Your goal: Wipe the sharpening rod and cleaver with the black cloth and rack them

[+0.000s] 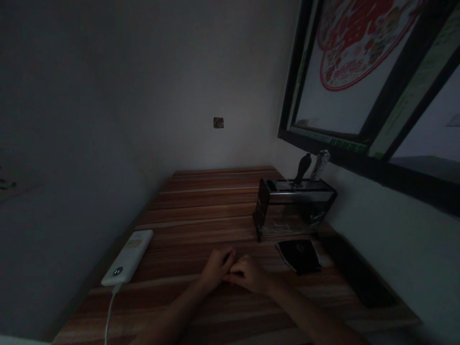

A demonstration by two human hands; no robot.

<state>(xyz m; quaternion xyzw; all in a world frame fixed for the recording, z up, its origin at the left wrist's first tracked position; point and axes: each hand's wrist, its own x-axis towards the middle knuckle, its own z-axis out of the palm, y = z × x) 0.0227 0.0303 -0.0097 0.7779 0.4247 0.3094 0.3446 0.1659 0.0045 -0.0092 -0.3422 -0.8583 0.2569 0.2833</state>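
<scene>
My left hand (218, 264) and my right hand (251, 274) meet over the wood-grain table (194, 211), near the middle of the view. Their curled fingers touch each other. Both hands look closed, and the dim light hides whether anything small is between the fingers. To the right of my right hand lies a flat black pouch (299, 256). Behind the pouch stands a dark knife holder (300, 197) with a black handle (304, 167) and a wrapped handle (320, 164) sticking up from its top.
At the left table edge lies a white power bank (128, 257) with a white cable (109, 311). A long black object (355, 270) lies along the right wall. Above it is a dark-framed window (334, 105) with a red decoration. Plain walls border the table's back and left.
</scene>
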